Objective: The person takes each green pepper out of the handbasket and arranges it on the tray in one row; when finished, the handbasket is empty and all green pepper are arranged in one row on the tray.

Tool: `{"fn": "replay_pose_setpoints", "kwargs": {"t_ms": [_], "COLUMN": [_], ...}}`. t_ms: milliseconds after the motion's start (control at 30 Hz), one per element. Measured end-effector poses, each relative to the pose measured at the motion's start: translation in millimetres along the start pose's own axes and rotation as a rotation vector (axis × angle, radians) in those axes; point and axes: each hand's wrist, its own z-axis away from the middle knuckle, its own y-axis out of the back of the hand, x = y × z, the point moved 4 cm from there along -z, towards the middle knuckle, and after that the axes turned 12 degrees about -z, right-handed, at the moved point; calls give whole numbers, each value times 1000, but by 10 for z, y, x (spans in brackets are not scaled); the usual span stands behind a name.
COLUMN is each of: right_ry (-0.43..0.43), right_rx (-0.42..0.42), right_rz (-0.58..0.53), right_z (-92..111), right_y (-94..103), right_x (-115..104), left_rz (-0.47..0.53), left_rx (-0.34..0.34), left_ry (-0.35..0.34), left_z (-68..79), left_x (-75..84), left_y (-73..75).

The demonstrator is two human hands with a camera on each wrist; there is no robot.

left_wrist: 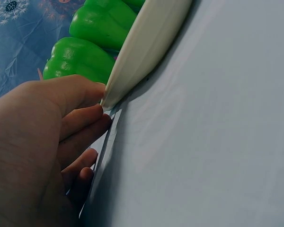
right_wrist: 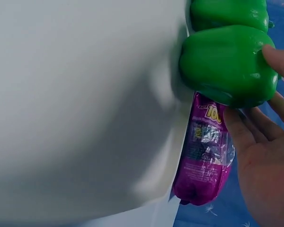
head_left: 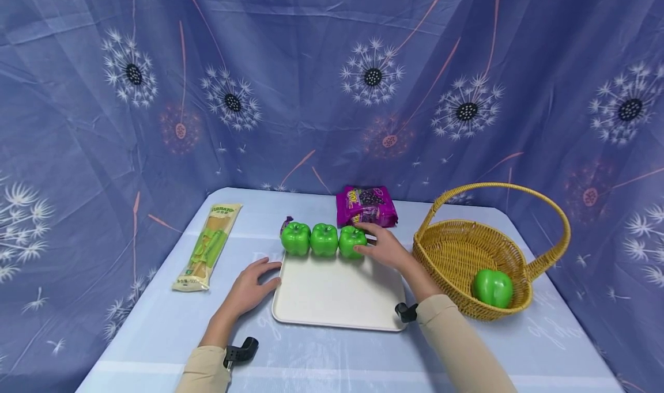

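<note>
Three green bell peppers stand in a row along the far edge of a white tray (head_left: 339, 292). My right hand (head_left: 384, 246) holds the rightmost bell pepper (head_left: 350, 242), thumb on one side and fingers on the other, as the right wrist view also shows. The middle bell pepper (head_left: 324, 241) and the left bell pepper (head_left: 295, 239) sit beside it, close together. My left hand (head_left: 249, 289) rests its fingertips against the tray's left rim, fingers loosely bent. In the left wrist view those fingertips (left_wrist: 100, 90) touch the rim near the tray's corner.
A wicker basket (head_left: 456, 231) with a tall handle stands at right, holding another green bell pepper (head_left: 493, 288). Purple snack packs (head_left: 367, 206) lie behind the tray, and a small purple wrapper (head_left: 286, 225) shows by the left pepper. A long green-and-beige packet (head_left: 209, 246) lies at left.
</note>
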Motion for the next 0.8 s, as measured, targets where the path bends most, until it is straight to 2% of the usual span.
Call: {"fn": "replay_pose_setpoints", "kwargs": {"t_ms": [133, 400, 600, 800], "right_ry": [-6, 33, 78, 72], "right_rx": [0, -17, -47, -17], "right_rz": [-13, 55, 120, 171], "right_z": [35, 154, 281, 436], "right_y": [27, 188, 393, 675], "right_x": [12, -119, -296, -507], "left_rz": [3, 3, 10, 7], "left_rx": [0, 4, 7, 4], "left_ry": [0, -5, -9, -4], "left_z": [4, 5, 6, 7], "left_x": [-1, 17, 9, -2], "left_y": [-2, 15, 23, 5]}}
